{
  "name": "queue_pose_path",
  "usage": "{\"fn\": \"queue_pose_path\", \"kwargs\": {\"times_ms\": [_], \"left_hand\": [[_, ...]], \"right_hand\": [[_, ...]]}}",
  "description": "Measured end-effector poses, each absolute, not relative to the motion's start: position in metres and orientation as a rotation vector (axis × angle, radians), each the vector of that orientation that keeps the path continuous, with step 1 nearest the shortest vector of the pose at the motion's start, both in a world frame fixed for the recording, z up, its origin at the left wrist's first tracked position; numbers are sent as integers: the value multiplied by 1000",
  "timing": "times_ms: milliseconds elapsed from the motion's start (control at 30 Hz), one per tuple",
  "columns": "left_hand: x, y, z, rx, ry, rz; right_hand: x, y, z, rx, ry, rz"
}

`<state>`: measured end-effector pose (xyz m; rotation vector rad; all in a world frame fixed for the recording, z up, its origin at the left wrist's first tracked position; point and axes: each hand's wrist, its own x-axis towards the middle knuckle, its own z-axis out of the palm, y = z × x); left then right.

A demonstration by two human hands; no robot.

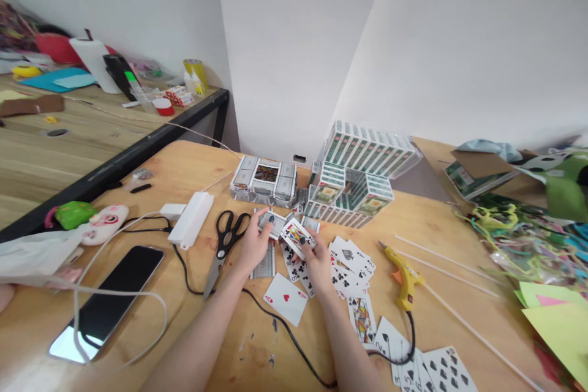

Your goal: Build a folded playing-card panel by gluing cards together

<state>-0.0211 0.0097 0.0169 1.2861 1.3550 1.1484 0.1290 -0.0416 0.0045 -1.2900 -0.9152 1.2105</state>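
My left hand (pixel 257 239) is closed on a playing card with a grey patterned back (pixel 277 231), thumb on top. A face card (pixel 293 236), picture side up, is pinched in my right hand (pixel 318 263). Both hands are just above the table, close together. Face-down cards (pixel 263 269) lie below my left hand. The ace of hearts (pixel 285 299) lies face up between my forearms. Loose face-up cards (pixel 348 257) spread to the right of my right hand. Beyond the hands stands a block covered in playing cards (pixel 248 177).
Black-handled scissors (pixel 224 245) lie left of my left hand. A yellow glue gun (pixel 404 282) rests at the right, its black cable crossing under my forearms. Stacked green-and-white card boxes (pixel 367 153) stand behind. A phone (pixel 114 294) and white power strip (pixel 190 220) are left.
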Motion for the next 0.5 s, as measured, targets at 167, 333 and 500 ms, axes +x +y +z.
{"fn": "queue_pose_path", "kwargs": {"times_ms": [167,333,500], "left_hand": [[-20,11,9,1286,1321,1147],[-21,16,6,1018,1253,1311],[-26,24,7,538,1046,1414]], "right_hand": [[127,-43,6,-1268,-967,1264],[126,-42,5,-1163,-777,1254],[129,-40,0,-1073,-616,1270]]}}
